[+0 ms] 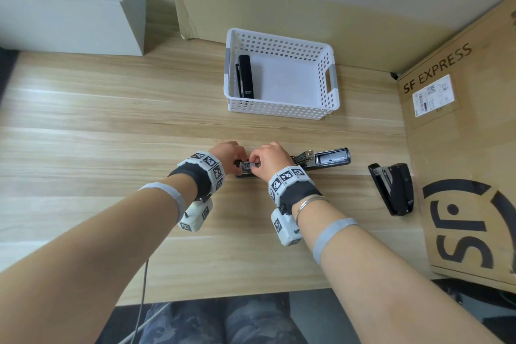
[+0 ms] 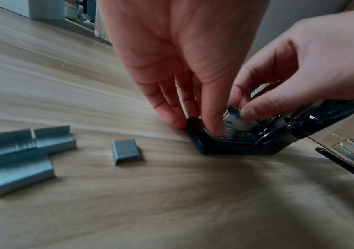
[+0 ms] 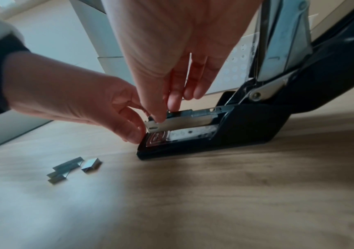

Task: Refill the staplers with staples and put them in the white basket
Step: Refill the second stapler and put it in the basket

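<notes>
A black stapler (image 1: 329,159) lies swung fully open on the wooden table, its magazine bare. My left hand (image 1: 237,160) pinches the front tip of its base (image 2: 235,146). My right hand (image 1: 255,162) pinches a short staple strip (image 2: 232,109) at the front of the magazine (image 3: 193,120). Loose staple strips (image 2: 22,151) lie on the table left of the stapler; in the head view my left wrist hides them. The white basket (image 1: 279,110) stands behind, with one shut black stapler (image 1: 245,75) inside at its left wall.
Another black stapler (image 1: 393,190), slightly open, lies to the right on the table. A large SF Express cardboard box (image 1: 460,148) borders the table's right side. White cabinets (image 1: 69,3) stand at the back left, and cardboard leans on the back wall.
</notes>
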